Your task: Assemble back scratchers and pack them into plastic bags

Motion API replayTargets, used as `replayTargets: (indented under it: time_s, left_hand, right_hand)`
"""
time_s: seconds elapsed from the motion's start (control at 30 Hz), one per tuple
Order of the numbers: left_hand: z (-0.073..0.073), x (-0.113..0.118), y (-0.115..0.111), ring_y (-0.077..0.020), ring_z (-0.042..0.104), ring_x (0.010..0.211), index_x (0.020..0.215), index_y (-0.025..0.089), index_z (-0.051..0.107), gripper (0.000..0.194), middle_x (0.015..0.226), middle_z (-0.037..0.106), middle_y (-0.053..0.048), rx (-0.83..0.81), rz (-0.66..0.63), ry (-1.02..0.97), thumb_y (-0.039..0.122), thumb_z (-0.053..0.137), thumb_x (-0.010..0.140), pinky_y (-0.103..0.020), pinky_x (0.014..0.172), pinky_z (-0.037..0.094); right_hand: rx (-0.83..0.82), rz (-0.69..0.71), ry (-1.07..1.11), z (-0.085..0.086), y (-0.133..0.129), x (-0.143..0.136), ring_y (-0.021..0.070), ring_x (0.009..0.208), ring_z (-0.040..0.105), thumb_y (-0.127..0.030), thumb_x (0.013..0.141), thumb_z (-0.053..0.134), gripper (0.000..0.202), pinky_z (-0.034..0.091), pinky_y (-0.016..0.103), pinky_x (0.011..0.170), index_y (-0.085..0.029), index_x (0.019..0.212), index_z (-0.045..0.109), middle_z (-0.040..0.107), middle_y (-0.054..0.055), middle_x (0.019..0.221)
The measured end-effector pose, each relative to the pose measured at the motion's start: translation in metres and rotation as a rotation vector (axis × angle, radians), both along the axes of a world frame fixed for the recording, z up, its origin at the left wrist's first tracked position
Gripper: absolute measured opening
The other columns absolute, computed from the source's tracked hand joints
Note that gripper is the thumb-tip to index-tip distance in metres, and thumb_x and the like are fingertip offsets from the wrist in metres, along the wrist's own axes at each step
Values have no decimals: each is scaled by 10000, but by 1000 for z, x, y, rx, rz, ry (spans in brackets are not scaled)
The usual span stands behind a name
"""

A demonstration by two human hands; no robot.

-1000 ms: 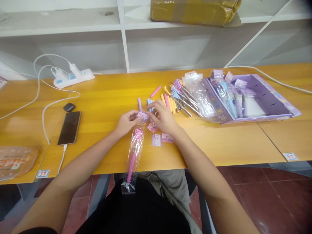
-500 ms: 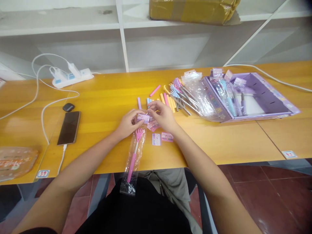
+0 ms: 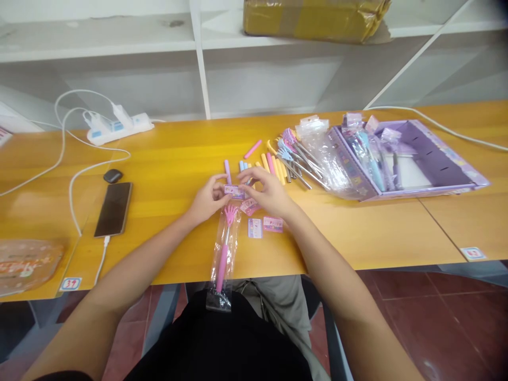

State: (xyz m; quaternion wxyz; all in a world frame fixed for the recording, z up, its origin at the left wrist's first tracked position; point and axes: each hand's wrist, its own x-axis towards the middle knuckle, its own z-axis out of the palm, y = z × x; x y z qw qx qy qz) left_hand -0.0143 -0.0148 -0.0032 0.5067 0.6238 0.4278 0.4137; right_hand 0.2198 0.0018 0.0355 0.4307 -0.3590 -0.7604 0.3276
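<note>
My left hand (image 3: pixel 209 199) and my right hand (image 3: pixel 269 191) pinch a small purple printed header card (image 3: pixel 234 192) at its two ends. The card sits at the top of a clear plastic bag (image 3: pixel 232 264), which hangs toward me over the table edge. Inside the bag is a pink hand-shaped back scratcher (image 3: pixel 223 259) with a metal rod and pink grip. More printed cards lie under and beside my right hand, among them a purple card (image 3: pixel 255 228) and a pink card (image 3: pixel 273 224).
Behind my hands lie coloured grip tubes (image 3: pixel 273 165), back scratchers (image 3: pixel 297 151) and clear bags (image 3: pixel 323 153). A purple display box (image 3: pixel 420 190) holding bagged pieces stands right. Left are a phone (image 3: pixel 113 209), an earbud case (image 3: pixel 112 175) and a power strip (image 3: pixel 123 129).
The bagged back scratcher has swung slightly right and now hangs more upright. My right fingers have shifted a little along the card's end.
</note>
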Motion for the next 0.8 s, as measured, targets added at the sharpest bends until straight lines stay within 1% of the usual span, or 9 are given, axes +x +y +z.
replayTargets:
  time_s: [0.07,0.13,0.23,0.3,0.37,0.43,0.53,0.67,0.8]
  left_hand:
    - [-1,-1,2,-119,659,762,1376,204,615,536,989,731,-19,-8,-9,-41,300,827,892,-243,722,501]
    - [-1,-1,2,-144,705,857,1305,193,666,458,1045,756,-50,1,-16,-52,302,831,892,-259,788,535]
    - [0,-1,0,-169,734,941,1261,191,696,424,1080,774,-68,8,-43,-63,314,847,885,-278,853,567]
    - [0,-1,-1,-181,743,962,1259,192,696,447,1096,779,-74,-2,-66,-77,336,870,873,-292,874,582]
    - [-1,0,0,-192,750,984,1236,190,701,436,1107,785,-79,-6,-53,-88,377,872,881,-309,896,591]
    - [-2,0,1,-207,756,1024,1206,187,708,410,1121,791,-85,1,-12,-96,410,860,897,-327,925,595]
    - [-3,0,3,-221,758,1063,1194,185,706,409,1138,796,-93,21,29,-93,435,854,905,-345,954,597]
    - [-3,0,4,-209,754,1006,1199,193,686,414,1118,790,-88,24,17,-78,479,824,934,-327,892,599]
    - [4,0,2,-179,731,888,1274,212,627,496,1035,775,-47,7,34,-126,515,824,934,-286,781,571]
  right_hand:
    - [-23,62,-59,-1,-1,0,235,984,712,-257,1046,651,144,565,416,941,-259,1170,725,773,36,977]
    - [-74,72,-66,-7,-1,-3,220,914,702,-251,1061,611,189,571,390,896,-256,1230,696,748,19,930]
    - [-82,17,-53,-18,-1,-10,203,861,653,-277,1004,699,284,567,348,810,-246,1284,668,687,18,951]
    - [-39,-24,-53,-22,-1,-13,210,902,630,-271,958,756,338,562,342,802,-241,1284,674,655,34,995]
    - [-19,-31,-53,-23,-1,-14,214,930,626,-264,944,771,348,563,344,805,-236,1279,681,652,51,1036]
    - [-71,-14,-46,-22,-1,-13,200,883,635,-289,958,764,334,565,340,781,-229,1275,679,677,55,1048]
    - [-249,44,-25,-21,-1,-12,176,763,655,-354,980,745,289,568,329,715,-220,1227,677,713,27,944]
    - [-424,129,95,-19,-2,-12,178,703,713,-353,944,770,280,583,317,650,-227,1173,669,682,-19,823]
    - [-446,88,199,-17,-1,-15,155,624,684,-365,905,814,324,561,297,576,-242,1165,664,613,-55,770]
